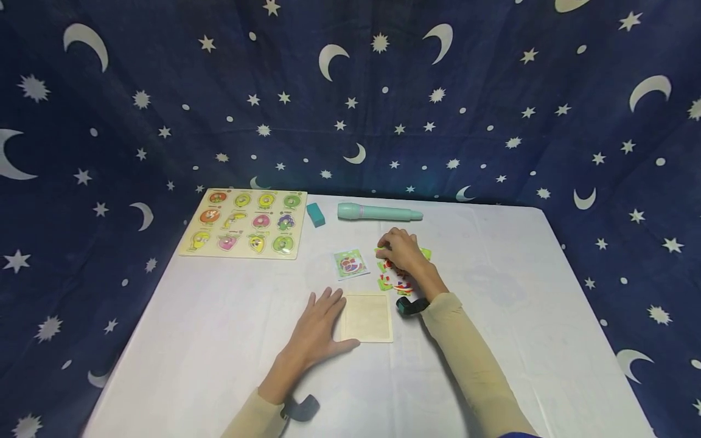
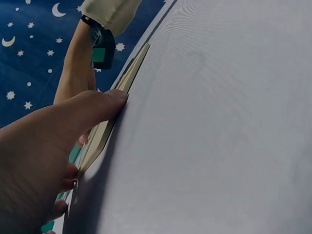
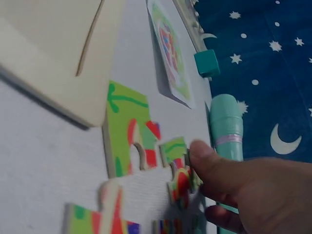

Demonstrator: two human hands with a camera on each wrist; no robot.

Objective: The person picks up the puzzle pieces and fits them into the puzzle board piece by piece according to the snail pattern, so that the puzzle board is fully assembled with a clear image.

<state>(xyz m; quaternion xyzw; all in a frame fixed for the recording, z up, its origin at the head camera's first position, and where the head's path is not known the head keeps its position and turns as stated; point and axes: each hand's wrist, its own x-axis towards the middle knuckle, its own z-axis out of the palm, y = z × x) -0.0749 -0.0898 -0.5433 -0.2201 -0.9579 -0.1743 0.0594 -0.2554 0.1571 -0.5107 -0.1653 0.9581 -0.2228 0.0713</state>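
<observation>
- Beyond the tray [image 1: 368,319], one dark blue cloth [image 1: 285,73] hangs as a backdrop, probably to screen off the surroundings.
- Under the tray, one white surface [image 1: 547,304] carries everything.
- Well beyond the tray and to its left, one fruit board [image 1: 246,230] shows twelve fruit pictures, three rows of four, perhaps set aside for working room.
- At the tray's left edge, the left hand [image 1: 316,325], one of two, rests with its grip released, fingers and thumb spread, seemingly to steady it.
- Past the tray's far right corner, the right hand [image 1: 404,252] curls over the puzzle pieces [image 3: 119,146], thumb against one; fingertips are hidden, so I cannot tell whether its grip has closed.
- The one tray lies flat between the wrists, its recess bare, likely to suit both hands.
- Well beyond the tray, one mint pen-shaped device [image 1: 378,212] lies lengthwise, apparently out of the way.
- Just beyond the tray, one picture card [image 1: 351,264] lies face up, maybe for viewing.
- Beyond the tray, near the device, sits one teal block [image 1: 316,215].
- Just beyond the tray's far right corner, at least four puzzle pieces lie loose, presumably kept within reach.
</observation>
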